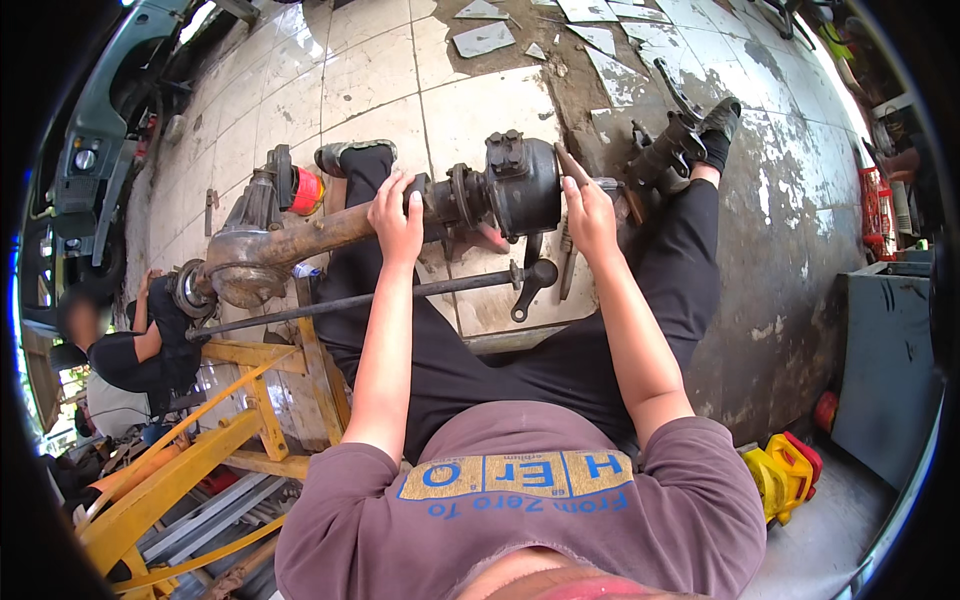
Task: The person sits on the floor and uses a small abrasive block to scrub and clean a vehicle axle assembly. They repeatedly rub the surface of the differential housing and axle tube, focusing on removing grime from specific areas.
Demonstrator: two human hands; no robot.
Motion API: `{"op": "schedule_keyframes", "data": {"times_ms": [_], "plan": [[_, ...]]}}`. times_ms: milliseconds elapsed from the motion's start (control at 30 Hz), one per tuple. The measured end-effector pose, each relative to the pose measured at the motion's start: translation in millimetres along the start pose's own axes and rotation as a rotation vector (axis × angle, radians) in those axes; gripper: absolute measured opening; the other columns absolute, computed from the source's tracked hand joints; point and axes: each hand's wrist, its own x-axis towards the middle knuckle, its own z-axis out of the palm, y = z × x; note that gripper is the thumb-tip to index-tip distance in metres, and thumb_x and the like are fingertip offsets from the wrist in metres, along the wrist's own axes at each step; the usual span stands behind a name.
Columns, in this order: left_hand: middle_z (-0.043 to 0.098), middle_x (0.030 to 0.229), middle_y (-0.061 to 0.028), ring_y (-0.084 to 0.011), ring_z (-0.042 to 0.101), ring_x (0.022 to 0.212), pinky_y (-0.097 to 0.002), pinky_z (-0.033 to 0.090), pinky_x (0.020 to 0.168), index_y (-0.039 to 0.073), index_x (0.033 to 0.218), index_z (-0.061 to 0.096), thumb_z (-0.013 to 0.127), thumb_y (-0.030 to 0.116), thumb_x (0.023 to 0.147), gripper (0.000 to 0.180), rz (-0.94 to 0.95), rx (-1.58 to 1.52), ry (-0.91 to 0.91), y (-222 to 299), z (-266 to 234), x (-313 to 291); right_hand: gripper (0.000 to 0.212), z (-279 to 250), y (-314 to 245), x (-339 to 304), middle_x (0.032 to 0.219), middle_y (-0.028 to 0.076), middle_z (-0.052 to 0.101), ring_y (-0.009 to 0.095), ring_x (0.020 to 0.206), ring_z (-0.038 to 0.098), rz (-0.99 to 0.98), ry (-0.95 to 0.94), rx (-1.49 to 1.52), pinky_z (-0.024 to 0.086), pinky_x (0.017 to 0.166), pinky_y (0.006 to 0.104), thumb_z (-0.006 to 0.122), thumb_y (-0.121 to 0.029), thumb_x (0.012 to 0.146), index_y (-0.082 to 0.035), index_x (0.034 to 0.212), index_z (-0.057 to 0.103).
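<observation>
A greasy vehicle axle (325,232) lies across in front of me, with a bulging differential housing (250,270) toward its left end. At its right end sits a dark round drum (527,205) with a bolted block on top. My left hand (398,222) is wrapped over the axle just left of the drum. On the drum's right face, my right hand (592,220) closes around the edge; its fingertips are partly hidden. A long thin rod (430,289) runs below the axle to a black lever arm (535,290) near my lap.
Another person (150,325) is beside the axle's left end. Yellow metal frames (225,440) stand lower left. A loose metal part (665,150) lies by my right foot. Broken tiles (485,40) litter the floor ahead. A blue-grey cabinet (885,350) and a yellow-red object (780,478) are at right.
</observation>
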Motion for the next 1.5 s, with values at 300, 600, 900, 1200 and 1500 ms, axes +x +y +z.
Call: {"op": "schedule_keyframes", "data": {"times_ms": [300,600,900,1200,1500], "plan": [[0.069,0.152,-0.0106,-0.0324,0.061,0.146,-0.0515,0.039,0.125,0.013,0.139,0.075,0.066,0.032,0.109,0.037,0.009,0.002,0.014,-1,1,-1,0.048,-1,-2,-7,0.162,0.026,0.064,0.039,0.153,0.060,-0.173,0.096,-0.016,0.047,0.124,0.0413,0.055,-0.026,0.120,-0.006,0.164,0.061],[0.070,0.151,-0.0100,-0.0327,0.062,0.145,-0.0523,0.040,0.124,0.014,0.137,0.075,0.066,0.032,0.108,0.035,-0.011,-0.022,0.010,3,1,-1,0.044,-10,-6,0,0.147,0.026,0.074,0.039,0.138,0.071,-0.198,0.063,0.157,0.052,0.117,0.0433,0.052,-0.026,0.121,-0.004,0.156,0.067],[0.070,0.150,-0.0103,-0.0328,0.062,0.145,-0.0526,0.041,0.123,0.014,0.137,0.075,0.067,0.030,0.108,0.034,-0.002,0.019,0.025,4,0,-4,0.046,-17,7,-1,0.153,0.020,0.073,0.026,0.145,0.067,-0.140,0.021,0.280,0.048,0.123,0.0375,0.054,-0.023,0.120,0.001,0.158,0.065],[0.070,0.150,-0.0104,-0.0325,0.062,0.145,-0.0521,0.040,0.123,0.013,0.138,0.075,0.066,0.032,0.109,0.036,-0.004,0.016,0.020,5,0,-3,0.046,-8,11,-11,0.164,0.024,0.063,0.036,0.157,0.057,-0.177,-0.072,0.254,0.041,0.131,0.0423,0.060,-0.019,0.116,0.002,0.157,0.065],[0.070,0.148,-0.0104,-0.0338,0.063,0.143,-0.0527,0.043,0.121,0.012,0.136,0.075,0.066,0.031,0.109,0.035,0.026,0.002,0.032,5,-1,1,0.046,4,4,-2,0.165,0.020,0.063,0.037,0.159,0.054,-0.276,-0.015,0.034,0.043,0.130,0.0447,0.064,-0.022,0.115,-0.002,0.157,0.067]]}}
